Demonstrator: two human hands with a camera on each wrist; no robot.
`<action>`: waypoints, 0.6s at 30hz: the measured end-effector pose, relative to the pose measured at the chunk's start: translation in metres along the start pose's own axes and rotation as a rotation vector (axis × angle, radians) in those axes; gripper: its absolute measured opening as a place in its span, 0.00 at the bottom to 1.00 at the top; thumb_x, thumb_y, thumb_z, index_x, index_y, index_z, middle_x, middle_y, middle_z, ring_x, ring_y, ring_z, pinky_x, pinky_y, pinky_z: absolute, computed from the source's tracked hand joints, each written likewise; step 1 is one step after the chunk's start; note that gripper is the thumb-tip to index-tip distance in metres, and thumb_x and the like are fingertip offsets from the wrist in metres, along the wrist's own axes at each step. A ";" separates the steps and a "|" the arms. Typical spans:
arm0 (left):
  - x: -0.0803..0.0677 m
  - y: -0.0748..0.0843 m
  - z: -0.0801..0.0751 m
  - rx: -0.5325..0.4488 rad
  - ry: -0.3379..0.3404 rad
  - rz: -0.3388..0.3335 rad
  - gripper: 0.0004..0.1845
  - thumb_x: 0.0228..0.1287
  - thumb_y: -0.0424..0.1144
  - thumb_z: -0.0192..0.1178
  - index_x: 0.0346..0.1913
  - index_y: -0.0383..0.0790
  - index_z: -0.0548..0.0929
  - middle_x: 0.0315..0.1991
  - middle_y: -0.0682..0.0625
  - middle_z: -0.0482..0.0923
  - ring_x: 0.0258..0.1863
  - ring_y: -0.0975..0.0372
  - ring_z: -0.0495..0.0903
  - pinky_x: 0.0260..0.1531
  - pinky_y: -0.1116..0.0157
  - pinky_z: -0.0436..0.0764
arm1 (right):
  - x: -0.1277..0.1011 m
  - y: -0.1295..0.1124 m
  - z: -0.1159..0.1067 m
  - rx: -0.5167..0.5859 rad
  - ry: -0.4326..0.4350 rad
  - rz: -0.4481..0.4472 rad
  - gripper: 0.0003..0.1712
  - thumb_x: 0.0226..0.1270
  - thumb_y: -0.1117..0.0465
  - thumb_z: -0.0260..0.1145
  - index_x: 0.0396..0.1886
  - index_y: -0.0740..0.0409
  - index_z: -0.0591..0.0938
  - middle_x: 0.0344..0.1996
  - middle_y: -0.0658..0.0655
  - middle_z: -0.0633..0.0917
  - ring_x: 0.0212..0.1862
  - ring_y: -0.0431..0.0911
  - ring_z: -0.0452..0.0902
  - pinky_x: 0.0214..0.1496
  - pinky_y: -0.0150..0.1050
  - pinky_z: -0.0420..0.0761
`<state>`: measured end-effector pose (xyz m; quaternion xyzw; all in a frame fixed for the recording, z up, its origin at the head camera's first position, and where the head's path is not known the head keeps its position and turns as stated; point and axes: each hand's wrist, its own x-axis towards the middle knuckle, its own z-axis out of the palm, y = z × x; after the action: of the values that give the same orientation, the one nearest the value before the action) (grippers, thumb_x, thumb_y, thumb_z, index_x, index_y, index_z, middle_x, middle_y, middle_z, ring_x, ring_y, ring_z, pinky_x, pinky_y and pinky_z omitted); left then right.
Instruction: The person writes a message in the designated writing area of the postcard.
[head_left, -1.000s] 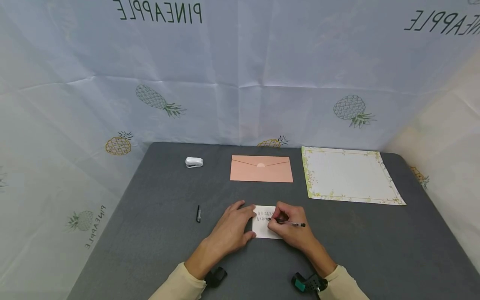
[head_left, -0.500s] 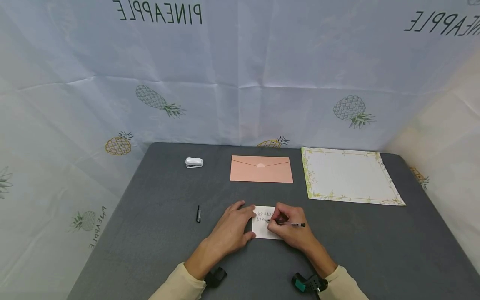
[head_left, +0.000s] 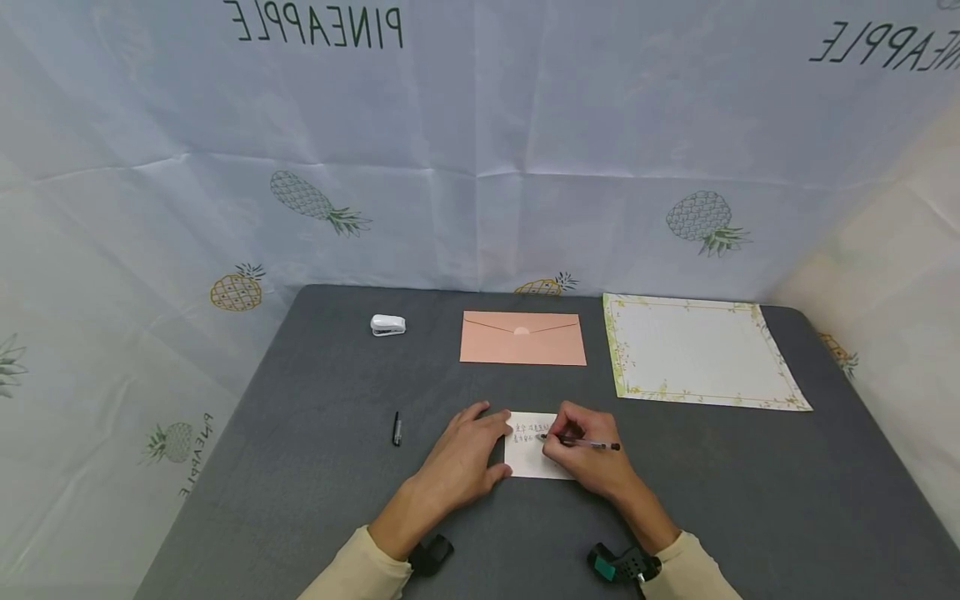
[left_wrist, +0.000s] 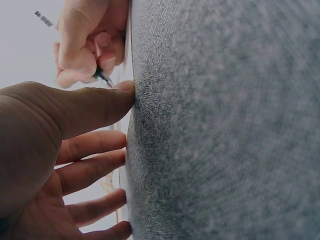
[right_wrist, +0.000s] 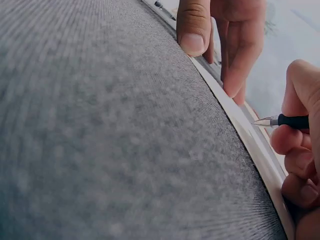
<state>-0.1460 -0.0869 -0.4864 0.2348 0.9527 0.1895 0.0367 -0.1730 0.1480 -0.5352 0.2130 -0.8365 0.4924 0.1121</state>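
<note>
A small white card (head_left: 528, 462) with lines of dark handwriting near its top lies on the grey table. My left hand (head_left: 465, 454) rests at its left edge, fingers spread and fairly straight, with thumb and fingertips pressing down there. From the right, my right hand (head_left: 592, 454) pinches a black gel pen (head_left: 600, 445) between thumb and fingers. The pen's tip is at the second line of writing, and its back end points right. In the right wrist view, the pen's tip (right_wrist: 262, 122) shows close over the card (right_wrist: 240, 125). The right hand hides the card's right side.
A pen cap (head_left: 397, 428) lies left of the left hand. Farther back are a white stapler (head_left: 387, 325), a pink envelope (head_left: 522, 348) and a large white sheet with a floral border (head_left: 697, 350). A pineapple-print cloth (head_left: 480, 125) hangs behind the table (head_left: 315, 500).
My right hand, with the pen, has shifted slightly to the right along the card, uncovering more of its lower edge. The left hand and the card stay in place.
</note>
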 end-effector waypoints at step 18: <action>0.000 0.000 0.001 0.000 0.003 0.003 0.28 0.62 0.43 0.83 0.63 0.39 0.89 0.72 0.46 0.83 0.78 0.45 0.75 0.78 0.40 0.74 | -0.002 0.001 -0.001 -0.006 -0.055 0.024 0.21 0.51 0.73 0.74 0.25 0.38 0.80 0.21 0.38 0.80 0.24 0.34 0.70 0.25 0.30 0.67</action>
<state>-0.1457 -0.0865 -0.4874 0.2360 0.9523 0.1902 0.0350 -0.1716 0.1495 -0.5361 0.2160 -0.8431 0.4853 0.0837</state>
